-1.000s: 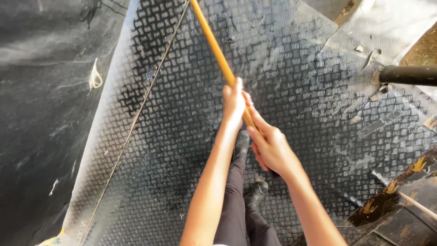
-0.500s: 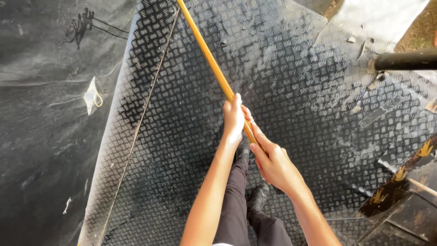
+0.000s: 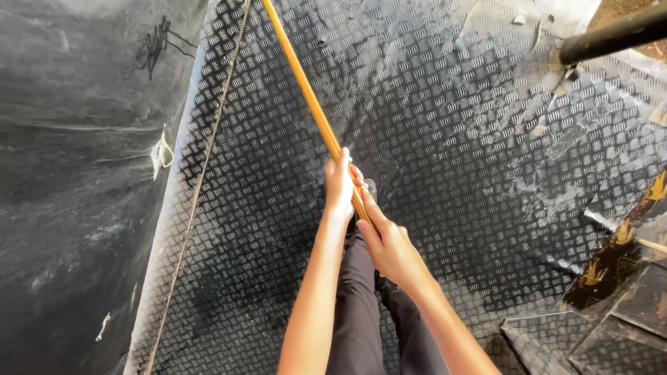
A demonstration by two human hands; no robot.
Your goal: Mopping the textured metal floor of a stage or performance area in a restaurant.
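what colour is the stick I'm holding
Yellow-orange stick, gripped by both hands, clearest in the head view.

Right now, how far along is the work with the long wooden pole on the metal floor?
In hand: left hand and right hand both grip the wooden pole. Its working end is out of view. Left: pale scraps lie on the tread-plate floor.

Wooden pole (image 3: pixel 306 97): upper end cut off by the top edge; lower end hidden behind the right hand (image 3: pixel 389 243). Section between the two grips covered by the left hand (image 3: pixel 340 184). Foot below the pole largely hidden by the hands. Black pipe (image 3: pixel 611 33), right of the pole: cut off by the right edge. Pale scraps beside the pipe: too small to identify.
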